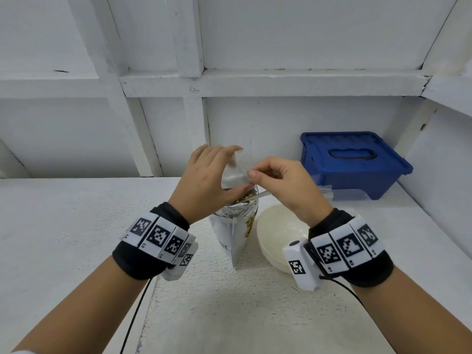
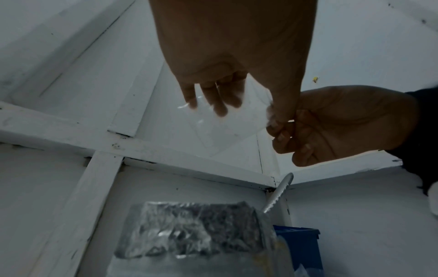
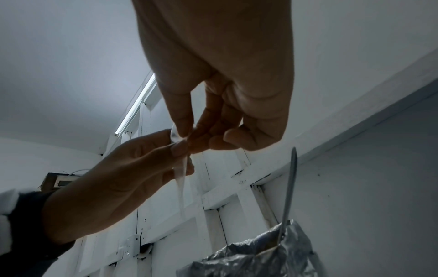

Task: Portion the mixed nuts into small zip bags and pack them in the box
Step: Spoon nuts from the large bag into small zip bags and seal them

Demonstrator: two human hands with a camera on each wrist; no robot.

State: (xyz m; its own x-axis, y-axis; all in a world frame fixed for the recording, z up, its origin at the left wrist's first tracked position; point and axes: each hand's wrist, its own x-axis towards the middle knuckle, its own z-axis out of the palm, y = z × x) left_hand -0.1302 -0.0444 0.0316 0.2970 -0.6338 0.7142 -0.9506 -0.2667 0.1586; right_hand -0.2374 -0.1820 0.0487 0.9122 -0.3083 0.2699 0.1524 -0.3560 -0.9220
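Head view: both hands (image 1: 231, 175) pinching small clear plastic zip bag (image 1: 234, 167) directly above open silver foil nut pouch (image 1: 233, 221).

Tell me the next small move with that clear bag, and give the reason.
Probably pull the zip bag's mouth apart. Both hands, left and right, pinch its top edge above the open nut pouch; it looks flat and empty, and the spoon waits in the pouch.
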